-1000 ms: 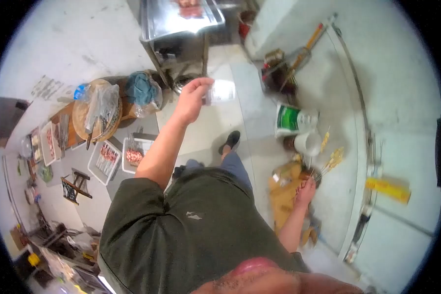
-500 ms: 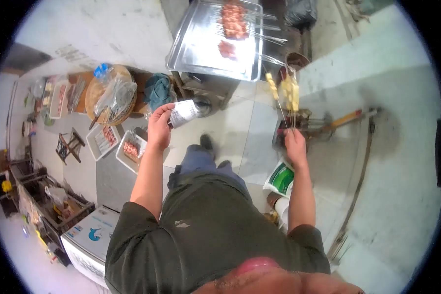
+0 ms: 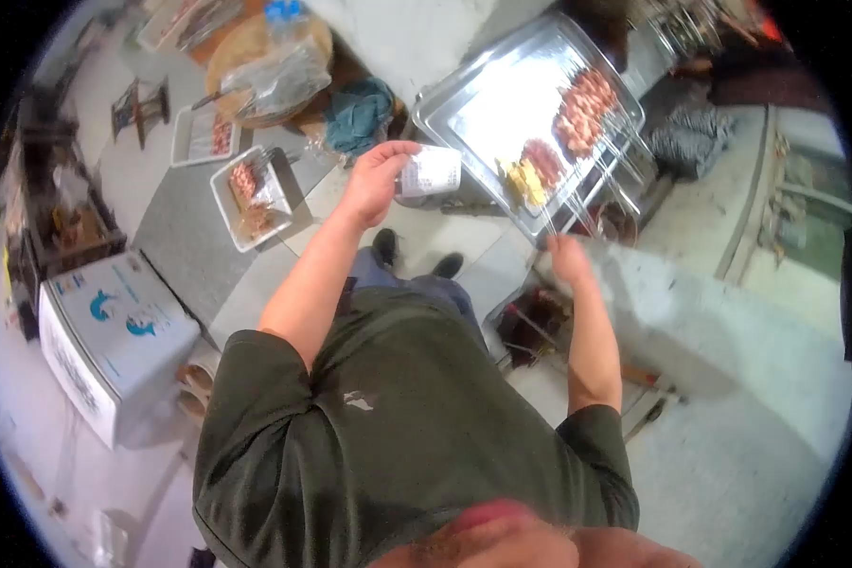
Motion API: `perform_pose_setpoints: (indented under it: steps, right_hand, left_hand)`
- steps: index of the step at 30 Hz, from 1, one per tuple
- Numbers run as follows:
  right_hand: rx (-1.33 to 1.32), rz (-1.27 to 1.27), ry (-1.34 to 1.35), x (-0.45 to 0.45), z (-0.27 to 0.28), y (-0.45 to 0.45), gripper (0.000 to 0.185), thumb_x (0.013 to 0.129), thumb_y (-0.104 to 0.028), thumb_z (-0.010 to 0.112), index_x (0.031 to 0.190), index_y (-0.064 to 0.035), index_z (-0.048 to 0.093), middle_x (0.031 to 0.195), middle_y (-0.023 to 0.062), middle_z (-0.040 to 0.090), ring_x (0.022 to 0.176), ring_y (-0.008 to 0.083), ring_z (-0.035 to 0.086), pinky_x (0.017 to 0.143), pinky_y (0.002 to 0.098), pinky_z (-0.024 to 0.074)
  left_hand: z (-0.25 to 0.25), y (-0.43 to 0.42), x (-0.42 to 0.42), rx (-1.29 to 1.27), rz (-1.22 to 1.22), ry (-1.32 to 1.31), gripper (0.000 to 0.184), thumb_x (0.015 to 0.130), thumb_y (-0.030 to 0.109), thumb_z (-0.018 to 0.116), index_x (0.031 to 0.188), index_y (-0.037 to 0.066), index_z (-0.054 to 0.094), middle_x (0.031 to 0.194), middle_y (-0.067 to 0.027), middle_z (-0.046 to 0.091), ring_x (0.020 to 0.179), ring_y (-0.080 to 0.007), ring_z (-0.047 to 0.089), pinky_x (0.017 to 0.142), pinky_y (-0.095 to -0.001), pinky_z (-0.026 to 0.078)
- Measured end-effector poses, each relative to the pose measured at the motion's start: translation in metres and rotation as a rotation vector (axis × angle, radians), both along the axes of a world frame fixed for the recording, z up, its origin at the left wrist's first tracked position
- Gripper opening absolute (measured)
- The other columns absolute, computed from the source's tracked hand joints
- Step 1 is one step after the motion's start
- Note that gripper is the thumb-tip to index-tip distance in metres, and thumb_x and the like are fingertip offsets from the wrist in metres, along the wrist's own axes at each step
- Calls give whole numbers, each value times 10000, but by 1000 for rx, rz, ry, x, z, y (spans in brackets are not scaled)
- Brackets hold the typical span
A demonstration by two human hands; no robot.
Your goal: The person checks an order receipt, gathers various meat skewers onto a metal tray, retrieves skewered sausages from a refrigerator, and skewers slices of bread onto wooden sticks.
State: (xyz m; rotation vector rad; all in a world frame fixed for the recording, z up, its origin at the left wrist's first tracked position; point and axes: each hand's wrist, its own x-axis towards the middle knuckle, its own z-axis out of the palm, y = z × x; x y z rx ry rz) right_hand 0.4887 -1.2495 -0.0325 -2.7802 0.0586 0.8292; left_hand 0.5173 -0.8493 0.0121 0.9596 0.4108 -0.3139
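Note:
My left hand (image 3: 373,187) pinches a white printed paper slip (image 3: 433,172), its fingers closed on one end. My right hand (image 3: 568,259) is closed around the lower ends of some skewers, by the near edge of a metal tray (image 3: 469,112). The yellow food on these skewers (image 3: 530,182) is at the tray's near side; whether it rests on the tray or hangs just above, I cannot tell. Beside it on the tray is a small group of dark red meat skewers (image 3: 543,159). Farther up lies a larger pile of meat skewers (image 3: 585,114), their metal sticks pointing right.
On the left floor stand two white bins (image 3: 246,237) with meat skewers, and a small stool (image 3: 140,115). A plastic bag (image 3: 279,80) lies on a round board (image 3: 232,59), near a teal cloth (image 3: 358,118). A white box with blue dolphins (image 3: 118,317) is at lower left.
My body and view have turned right, toward the metal tray. The yellow skewers in my right hand have gone from beside the tray to its near side. The paper slip stays in my left hand.

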Motion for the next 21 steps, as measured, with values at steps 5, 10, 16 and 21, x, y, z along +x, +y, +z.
perform_pose_setpoints:
  steps: [5, 10, 16, 21]
  right_hand:
    - [-68, 110, -2, 12, 21, -4, 440, 969, -369, 363, 1030, -6, 605, 1003, 261, 622, 970, 425, 574, 860, 492, 443]
    - [-37, 114, -95, 16, 26, -15, 404, 928, -380, 457, 964, -8, 612, 875, 249, 636, 868, 426, 599, 770, 497, 465]
    - [43, 47, -126, 13, 19, -40, 385, 878, -378, 556, 917, 0, 618, 860, 222, 651, 856, 402, 612, 756, 461, 475]
    - [64, 71, -151, 9, 5, -58, 388, 866, -379, 569, 980, -10, 611, 885, 219, 658, 876, 396, 618, 773, 455, 476]
  left_hand:
    - [4, -21, -16, 13, 110, -2, 201, 912, 79, 489, 1068, 40, 610, 964, -41, 625, 831, -135, 601, 725, -285, 492]
    - [17, -42, -29, 40, 249, 7, 202, 917, 85, 482, 1070, 45, 608, 970, -32, 621, 836, -142, 599, 740, -292, 489]
    - [19, -63, -42, 69, 330, -8, 205, 918, 88, 477, 1074, 38, 601, 970, -36, 618, 836, -142, 598, 738, -292, 489]
    - [16, -64, -44, 53, 332, -55, 208, 917, 96, 480, 1078, 37, 597, 972, -38, 617, 837, -139, 598, 741, -295, 489]
